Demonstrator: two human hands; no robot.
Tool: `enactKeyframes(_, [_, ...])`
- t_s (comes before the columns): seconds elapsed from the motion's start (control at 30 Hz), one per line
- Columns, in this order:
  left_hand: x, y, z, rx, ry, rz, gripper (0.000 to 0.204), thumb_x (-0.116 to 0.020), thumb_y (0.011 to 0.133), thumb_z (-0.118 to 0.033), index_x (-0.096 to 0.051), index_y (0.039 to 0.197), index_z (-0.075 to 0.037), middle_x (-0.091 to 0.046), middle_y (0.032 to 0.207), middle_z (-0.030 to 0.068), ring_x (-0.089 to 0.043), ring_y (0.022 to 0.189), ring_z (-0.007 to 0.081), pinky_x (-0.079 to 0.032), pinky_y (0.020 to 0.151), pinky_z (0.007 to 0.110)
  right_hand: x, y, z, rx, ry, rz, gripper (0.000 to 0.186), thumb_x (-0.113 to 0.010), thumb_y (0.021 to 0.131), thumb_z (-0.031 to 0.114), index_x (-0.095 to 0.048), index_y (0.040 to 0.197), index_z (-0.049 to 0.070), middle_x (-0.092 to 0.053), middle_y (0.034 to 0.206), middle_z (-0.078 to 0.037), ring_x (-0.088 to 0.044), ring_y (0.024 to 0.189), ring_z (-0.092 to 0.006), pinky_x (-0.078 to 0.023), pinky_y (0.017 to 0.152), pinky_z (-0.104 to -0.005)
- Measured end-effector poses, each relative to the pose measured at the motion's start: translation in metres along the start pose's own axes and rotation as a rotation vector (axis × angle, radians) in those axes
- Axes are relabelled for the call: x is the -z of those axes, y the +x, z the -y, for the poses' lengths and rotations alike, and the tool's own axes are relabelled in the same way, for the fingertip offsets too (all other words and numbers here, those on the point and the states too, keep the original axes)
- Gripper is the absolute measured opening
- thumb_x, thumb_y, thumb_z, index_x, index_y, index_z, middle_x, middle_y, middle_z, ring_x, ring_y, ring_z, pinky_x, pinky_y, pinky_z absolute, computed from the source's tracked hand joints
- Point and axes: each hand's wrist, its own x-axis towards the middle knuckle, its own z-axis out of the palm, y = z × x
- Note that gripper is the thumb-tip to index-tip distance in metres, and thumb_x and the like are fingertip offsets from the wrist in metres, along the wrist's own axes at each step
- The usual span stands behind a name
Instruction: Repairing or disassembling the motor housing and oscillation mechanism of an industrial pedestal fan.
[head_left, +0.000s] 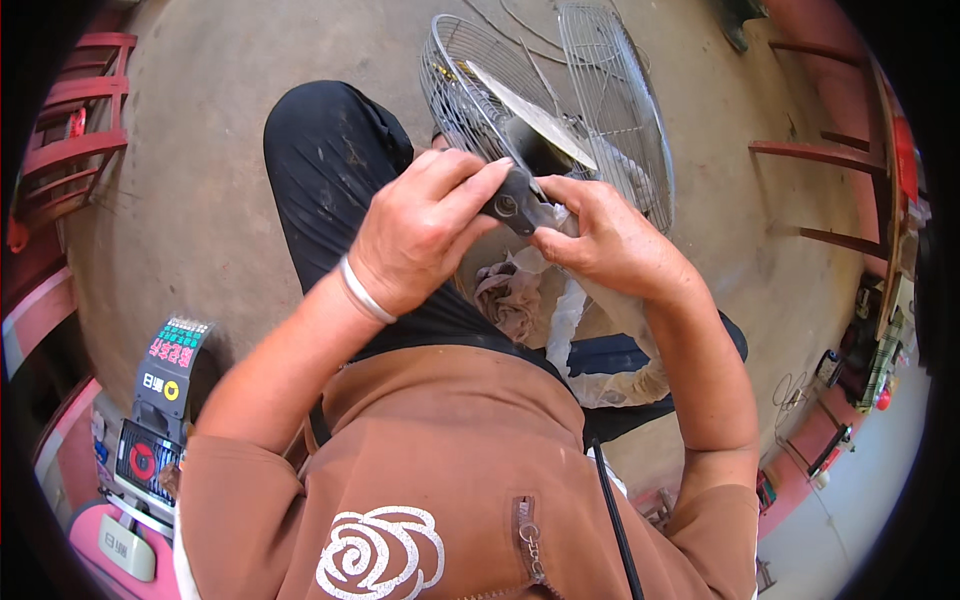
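Observation:
My left hand [425, 225], with a white band at the wrist, is closed around a small dark grey part [512, 203] that has a round recess in its face. Close by, my right hand [605, 235] pinches a crumpled, whitish translucent plastic strip [568, 318] against the end of that part. The strip trails down over my lap. Just beyond both hands is a fan with a pale blade [530, 112] and a round wire guard [470, 60]. A second wire guard [622, 110] stands on edge to its right.
A crumpled greyish-pink cloth [508, 300] lies between my legs. Red wooden chairs [85, 120] line the left side. To the right is a table with wooden legs [820, 155]. A pink and grey electric scooter [165, 390] stands at lower left. A cord [520, 25] lies on the far floor.

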Motion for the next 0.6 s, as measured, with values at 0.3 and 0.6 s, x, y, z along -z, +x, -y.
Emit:
enactKeyframes(0.3, [0.047,0.061,0.023,-0.378,0.304,0.434,0.054,-0.07,0.077,-0.008,-0.059,0.129,-0.008,-0.059,0.099,0.0067,-0.063,0.085,0.0236,-0.054,0.072,0.035,0.001,0.001,0.0,-0.027,0.002,0.012,0.038,-0.068,0.081,0.02,-0.065,0.11,-0.004,-0.067,0.087,-0.026,-0.068,0.082,-0.0364,-0.052,0.076,-0.0423])
enactKeyframes(0.6, [-0.02,0.0,-0.033,0.562,-0.154,0.042,0.057,-0.085,0.079,-0.028,-0.054,0.118,-0.001,-0.062,0.082,0.0115,-0.06,0.063,0.0196,-0.051,0.059,0.032,-0.005,0.002,-0.01,0.059,-0.003,-0.016,0.04,-0.07,0.082,0.018,-0.064,0.115,-0.003,-0.068,0.095,-0.026,-0.066,0.091,-0.0416,-0.052,0.079,-0.0433])
